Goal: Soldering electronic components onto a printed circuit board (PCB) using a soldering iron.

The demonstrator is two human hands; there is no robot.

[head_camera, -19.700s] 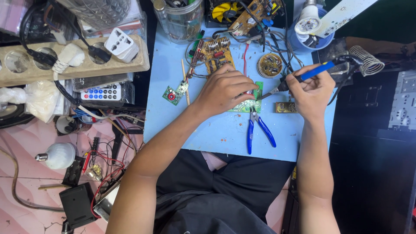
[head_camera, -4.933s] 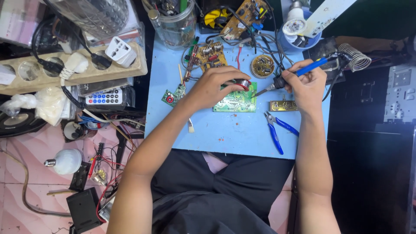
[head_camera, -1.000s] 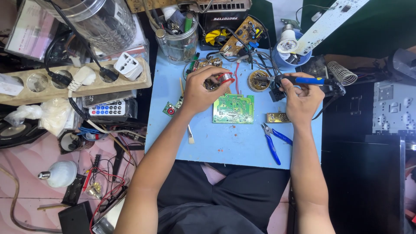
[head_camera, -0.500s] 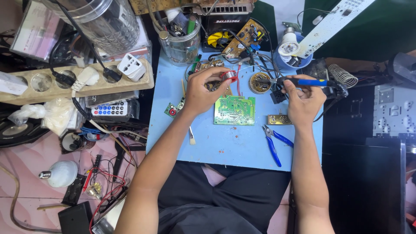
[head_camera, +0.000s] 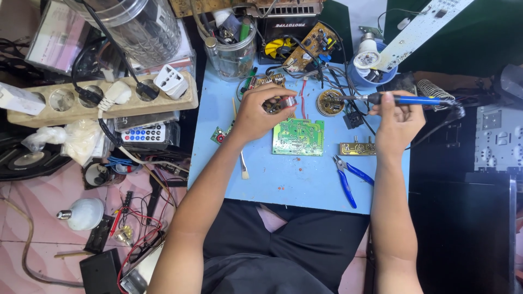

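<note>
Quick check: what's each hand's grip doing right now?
Left hand: closed on a small metal part.
Right hand: closed on the blue-handled soldering iron.

Circuit board (head_camera: 298, 137) on mat (head_camera: 294, 185), pliers (head_camera: 348, 174) to its right, power strip (head_camera: 98, 100) far left

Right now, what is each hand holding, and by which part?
The right hand holds the blue soldering iron by its handle. The left hand pinches a small metallic component in its fingers; the exact hold cannot be told.
</note>
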